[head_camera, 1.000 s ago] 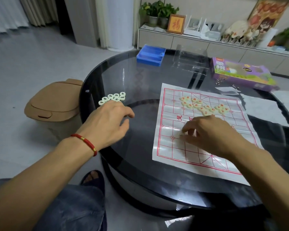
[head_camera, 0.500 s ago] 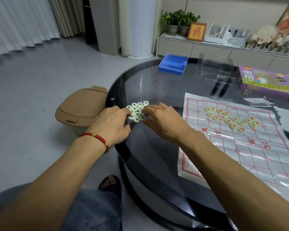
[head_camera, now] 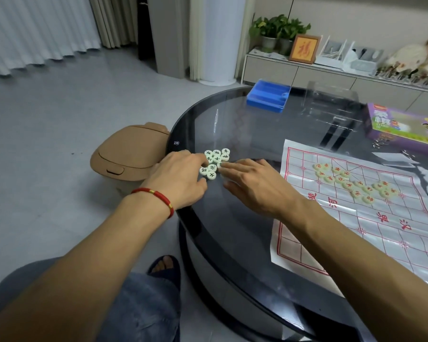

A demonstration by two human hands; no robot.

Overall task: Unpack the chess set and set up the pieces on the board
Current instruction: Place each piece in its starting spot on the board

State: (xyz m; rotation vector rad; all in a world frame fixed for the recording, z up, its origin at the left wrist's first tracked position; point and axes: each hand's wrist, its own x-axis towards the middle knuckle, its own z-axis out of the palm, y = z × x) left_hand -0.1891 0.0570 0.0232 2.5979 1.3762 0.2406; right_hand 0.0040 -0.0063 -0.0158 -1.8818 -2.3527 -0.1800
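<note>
Corralling the black pieces point(head_camera: 215, 161) off-board on the bench point(head_camera: 245, 218), left hand point(head_camera: 181, 178) and right hand point(head_camera: 255, 183) lie flat with loosely extended fingers, gripping nothing, while the red pieces point(head_camera: 356, 186) sit unsorted on the board point(head_camera: 393, 230), so setup looks barely begun.

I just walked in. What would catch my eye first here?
Two bare hands, left hand and right hand, meet around a small heap of black pieces near the left edge of the dark glass table. To the right lies the red-lined board, with red pieces bunched loosely near its far side, not yet set up. A blue tray sits at the table's far edge.
</note>
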